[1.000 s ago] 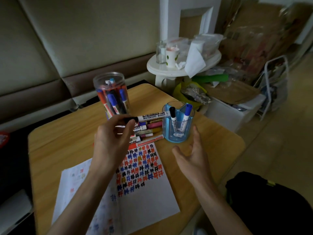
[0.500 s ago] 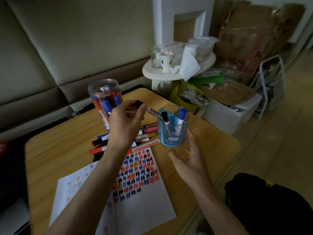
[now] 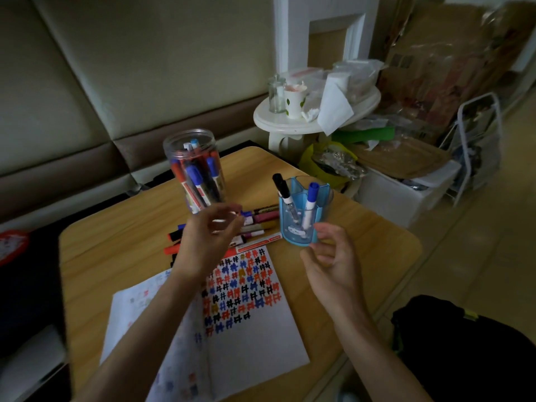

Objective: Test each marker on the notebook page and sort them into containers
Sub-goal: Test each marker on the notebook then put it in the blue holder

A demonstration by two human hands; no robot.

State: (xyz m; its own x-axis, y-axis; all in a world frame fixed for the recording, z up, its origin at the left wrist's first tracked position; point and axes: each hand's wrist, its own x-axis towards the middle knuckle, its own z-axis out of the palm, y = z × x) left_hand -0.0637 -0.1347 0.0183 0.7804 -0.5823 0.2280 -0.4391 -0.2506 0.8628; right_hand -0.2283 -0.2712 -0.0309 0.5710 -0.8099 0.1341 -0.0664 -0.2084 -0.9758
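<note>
Lettering on the marker barrels is there, but too blurred to read. The notebook page (image 3: 255, 338) carries rows of hash-like test marks in black, blue, red and orange. Loose markers (image 3: 262, 217) lie heaped at its 12 o'clock edge. At 11 o'clock stands the clear jar (image 3: 191, 143), packed with red, blue and black markers. At 1 o'clock is the blue cup (image 3: 319, 204), with a black-capped marker (image 3: 280, 184) and a blue-capped marker (image 3: 312, 192) standing inside. The left hand (image 3: 207, 242) hovers over the heap, fingers loosely curled, nothing in it. The right hand (image 3: 333, 265) is just beside the cup's base, relaxed and empty. Light wooden table (image 3: 116, 242), beige sofa (image 3: 116, 68) behind, cluttered white side table (image 3: 290, 123) further out at 1 o'clock
</note>
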